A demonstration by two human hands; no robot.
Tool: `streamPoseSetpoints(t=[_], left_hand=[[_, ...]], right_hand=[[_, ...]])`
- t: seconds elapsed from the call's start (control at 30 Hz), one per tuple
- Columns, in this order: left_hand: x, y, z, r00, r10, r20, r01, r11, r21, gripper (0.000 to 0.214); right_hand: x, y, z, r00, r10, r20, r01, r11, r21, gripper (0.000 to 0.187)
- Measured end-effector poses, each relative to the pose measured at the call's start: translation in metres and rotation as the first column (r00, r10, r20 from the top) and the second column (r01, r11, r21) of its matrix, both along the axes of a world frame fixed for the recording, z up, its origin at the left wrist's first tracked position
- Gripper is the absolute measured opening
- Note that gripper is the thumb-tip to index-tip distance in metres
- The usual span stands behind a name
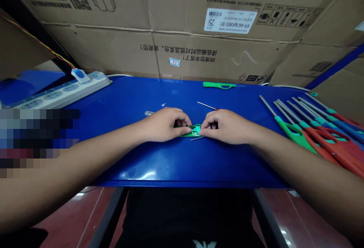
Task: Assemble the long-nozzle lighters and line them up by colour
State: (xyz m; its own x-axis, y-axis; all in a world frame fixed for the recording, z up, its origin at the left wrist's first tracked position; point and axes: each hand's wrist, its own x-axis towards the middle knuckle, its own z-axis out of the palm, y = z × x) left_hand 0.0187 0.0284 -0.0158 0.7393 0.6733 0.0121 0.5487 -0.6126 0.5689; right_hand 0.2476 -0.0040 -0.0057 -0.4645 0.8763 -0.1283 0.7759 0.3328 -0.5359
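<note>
A green lighter handle shell [186, 134] lies on the blue table in front of me, its inside facing up. My left hand [167, 124] is closed in a pinch on the shell's left part. A small turquoise plastic part [196, 129] sits in the shell, and the fingertips of my right hand [223, 126] pinch it at its right edge. Both hands hide much of the shell. Just below it, a thin metal rod [196, 138] shows partly. Behind my right hand lies a screwdriver [207, 105], its red handle mostly covered.
Another green handle shell [217, 85] lies near the cardboard wall [176, 32]. Several long-necked lighters [309, 126] are heaped at the right. A power strip [62, 92] stands at the left. A clear plastic piece [149, 113] and a small white piece [163, 105] lie beyond my left hand.
</note>
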Motion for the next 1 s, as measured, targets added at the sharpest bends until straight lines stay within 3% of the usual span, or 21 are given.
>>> streamPoseSetpoints(t=[0.17,0.37,0.57,0.77,0.87,1.0], left_hand=[[0.004,0.001,-0.001,0.998,0.070,0.000,-0.070,0.998,-0.002,0.021],[0.013,0.003,0.000,0.986,0.151,-0.064,-0.157,0.981,-0.110,0.020],[0.015,0.004,0.000,0.989,0.142,-0.045,-0.146,0.983,-0.108,0.018],[0.015,0.001,-0.004,0.990,0.132,-0.042,-0.133,0.990,-0.038,0.016],[0.013,0.000,-0.007,0.993,0.113,-0.022,-0.113,0.994,-0.009,0.018],[0.010,-0.002,-0.012,0.996,0.080,0.025,-0.081,0.996,0.028,0.021]], right_hand=[[-0.008,0.008,0.013,0.991,0.011,0.134,0.004,0.994,-0.111,0.015],[-0.016,0.013,0.022,0.967,0.056,0.249,-0.028,0.993,-0.115,0.016],[-0.013,0.009,0.017,0.954,0.077,0.289,-0.056,0.995,-0.081,0.019],[-0.011,0.004,0.010,0.971,0.014,0.240,-0.005,0.999,-0.038,0.017],[-0.002,0.003,0.010,0.968,0.139,0.210,-0.155,0.986,0.058,0.019],[0.013,-0.004,0.006,0.935,0.311,0.169,-0.344,0.911,0.227,0.022]])
